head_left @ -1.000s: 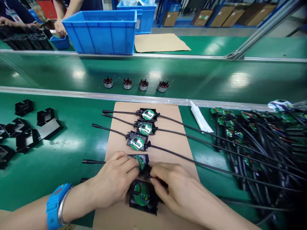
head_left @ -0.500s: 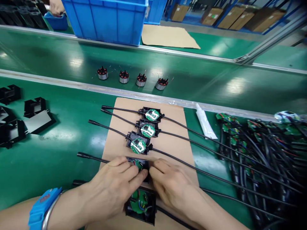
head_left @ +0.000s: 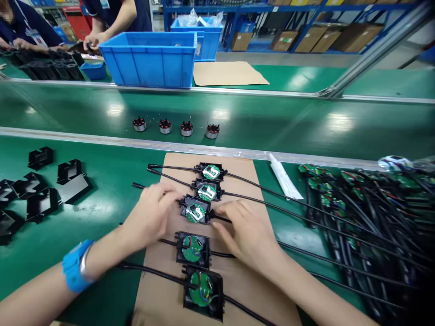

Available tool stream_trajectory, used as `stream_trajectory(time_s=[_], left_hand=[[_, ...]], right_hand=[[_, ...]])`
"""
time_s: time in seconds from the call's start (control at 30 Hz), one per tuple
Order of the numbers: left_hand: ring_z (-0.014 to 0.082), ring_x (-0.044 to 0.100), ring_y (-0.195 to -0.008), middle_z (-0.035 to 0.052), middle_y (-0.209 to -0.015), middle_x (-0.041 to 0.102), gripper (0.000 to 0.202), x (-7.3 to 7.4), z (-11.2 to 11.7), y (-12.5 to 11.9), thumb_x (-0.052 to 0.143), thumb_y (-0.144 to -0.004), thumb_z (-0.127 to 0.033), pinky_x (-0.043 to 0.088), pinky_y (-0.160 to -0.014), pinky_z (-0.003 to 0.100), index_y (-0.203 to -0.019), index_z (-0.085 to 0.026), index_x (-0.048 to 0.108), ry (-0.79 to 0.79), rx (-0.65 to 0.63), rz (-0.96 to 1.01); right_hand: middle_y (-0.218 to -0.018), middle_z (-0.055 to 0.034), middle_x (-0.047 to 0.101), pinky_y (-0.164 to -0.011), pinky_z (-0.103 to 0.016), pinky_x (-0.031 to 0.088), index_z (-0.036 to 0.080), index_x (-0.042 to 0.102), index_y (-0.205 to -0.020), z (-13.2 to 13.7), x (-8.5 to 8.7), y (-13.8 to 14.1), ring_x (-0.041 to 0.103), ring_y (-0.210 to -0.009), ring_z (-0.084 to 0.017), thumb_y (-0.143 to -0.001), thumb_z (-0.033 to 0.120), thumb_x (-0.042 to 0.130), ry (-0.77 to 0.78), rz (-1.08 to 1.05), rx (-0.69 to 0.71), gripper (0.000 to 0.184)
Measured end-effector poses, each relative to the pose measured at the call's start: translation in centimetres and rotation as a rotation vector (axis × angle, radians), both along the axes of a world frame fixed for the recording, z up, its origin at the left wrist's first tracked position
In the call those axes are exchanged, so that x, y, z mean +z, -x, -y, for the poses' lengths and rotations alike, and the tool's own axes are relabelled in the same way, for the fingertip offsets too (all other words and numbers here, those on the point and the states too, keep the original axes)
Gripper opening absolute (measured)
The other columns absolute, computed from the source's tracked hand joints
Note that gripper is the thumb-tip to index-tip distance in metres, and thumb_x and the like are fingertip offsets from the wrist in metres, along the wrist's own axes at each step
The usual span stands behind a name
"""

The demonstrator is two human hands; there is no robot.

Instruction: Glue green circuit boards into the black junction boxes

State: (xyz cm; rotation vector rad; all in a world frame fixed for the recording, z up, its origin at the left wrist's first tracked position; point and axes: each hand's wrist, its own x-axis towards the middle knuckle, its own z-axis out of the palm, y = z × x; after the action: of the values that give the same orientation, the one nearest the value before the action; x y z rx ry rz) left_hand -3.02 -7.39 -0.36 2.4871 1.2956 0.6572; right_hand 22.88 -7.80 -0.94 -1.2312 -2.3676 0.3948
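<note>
Black plastic housings with round green circuit boards lie in a column on a cardboard sheet (head_left: 238, 271), each with black cables at both ends. My left hand (head_left: 154, 215), fingers loosely bent and apart, hovers by the left end of the third housing (head_left: 195, 210), over its cable. At that housing's right end, my right hand (head_left: 246, 228) has thumb and fingers spread around the cable without visibly gripping it. White paste marks its board, as on the two farther ones. In the fourth housing (head_left: 193, 249) and nearest housing (head_left: 203, 290), the boards show coloured wires.
Black plastic shells (head_left: 42, 203) lie at left. A white tube (head_left: 284, 177) and a heap of cabled boards (head_left: 360, 217) are at right. Several copper-wound stators (head_left: 165, 127) stand beyond the metal rail. Farther back are a blue bin (head_left: 149, 61) and co-workers' hands (head_left: 95, 40).
Both hands have lifted off the fourth housing and shifted away from me to the third. The fourth housing is now uncovered. My view has tilted up, showing co-workers behind the bin.
</note>
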Motion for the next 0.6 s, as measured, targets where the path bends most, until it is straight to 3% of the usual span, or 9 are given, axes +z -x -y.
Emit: stream_trajectory(time_s=[0.1, 0.17, 0.27, 0.37, 0.47, 0.6], left_hand=[[0.0253, 0.051, -0.095, 0.0075, -0.098, 0.059, 0.01, -0.8, -2.0, 1.0, 0.05, -0.089, -0.016, 0.04, -0.084, 0.046, -0.097, -0.018, 0.057, 0.032, -0.012, -0.118], [0.021, 0.054, -0.087, 0.0036, -0.089, 0.06, 0.009, -0.8, -2.0, 1.3, 0.047, -0.094, -0.02, 0.042, -0.081, 0.041, -0.091, -0.019, 0.056, 0.082, -0.053, -0.084], [0.0161, 0.055, -0.081, 0.0036, -0.093, 0.057, 0.015, -0.1, -0.8, 1.3, 0.038, -0.096, -0.017, 0.047, -0.071, 0.03, -0.1, -0.019, 0.052, 0.155, -0.064, 0.004], [0.0143, 0.055, -0.073, 0.0041, -0.093, 0.055, 0.02, 0.7, 0.1, 1.0, 0.033, -0.097, -0.017, 0.047, -0.062, 0.026, -0.104, -0.019, 0.051, 0.173, -0.079, -0.033], [0.0134, 0.052, -0.064, 0.0037, -0.089, 0.054, 0.022, 1.0, 0.2, 0.8, 0.031, -0.097, -0.018, 0.044, -0.054, 0.025, -0.102, -0.018, 0.052, 0.154, -0.088, -0.108], [0.0135, 0.049, -0.058, 0.0026, -0.082, 0.053, 0.024, 1.2, -0.3, 0.4, 0.031, -0.095, -0.015, 0.039, -0.048, 0.025, -0.099, -0.017, 0.054, 0.121, -0.135, -0.23]], right_hand=[[-0.083, -0.0055, 0.056, -0.067, -0.033, 0.048, 0.017, 0.046, -0.091, 0.1, -1.5, 0.2, 0.054, -0.077, -0.019, -0.087, 0.012, 0.047, 0.042, -0.037, -0.049, 0.007], [-0.081, -0.004, 0.056, -0.064, -0.029, 0.048, 0.018, 0.044, -0.092, 1.0, -1.7, 0.2, 0.055, -0.072, -0.016, -0.089, 0.012, 0.045, 0.077, -0.098, -0.054, 0.007], [-0.086, -0.0046, 0.058, -0.064, -0.027, 0.049, 0.018, 0.045, -0.101, 2.4, -0.3, 0.1, 0.058, -0.073, -0.015, -0.092, 0.013, 0.042, 0.082, -0.147, -0.03, 0.011], [-0.084, -0.0046, 0.058, -0.063, -0.029, 0.048, 0.019, 0.049, -0.107, 3.1, 1.9, 0.3, 0.058, -0.072, -0.016, -0.093, 0.011, 0.038, 0.112, -0.081, 0.028, 0.02], [-0.077, -0.0039, 0.057, -0.058, -0.03, 0.046, 0.018, 0.054, -0.095, 2.9, 3.3, 0.7, 0.056, -0.066, -0.017, -0.09, 0.008, 0.035, 0.161, 0.009, 0.071, 0.022], [-0.077, -0.0051, 0.057, -0.057, -0.032, 0.043, 0.019, 0.054, -0.084, 2.2, 3.4, 1.4, 0.055, -0.065, -0.018, -0.086, 0.007, 0.036, 0.198, 0.131, 0.081, 0.022]])
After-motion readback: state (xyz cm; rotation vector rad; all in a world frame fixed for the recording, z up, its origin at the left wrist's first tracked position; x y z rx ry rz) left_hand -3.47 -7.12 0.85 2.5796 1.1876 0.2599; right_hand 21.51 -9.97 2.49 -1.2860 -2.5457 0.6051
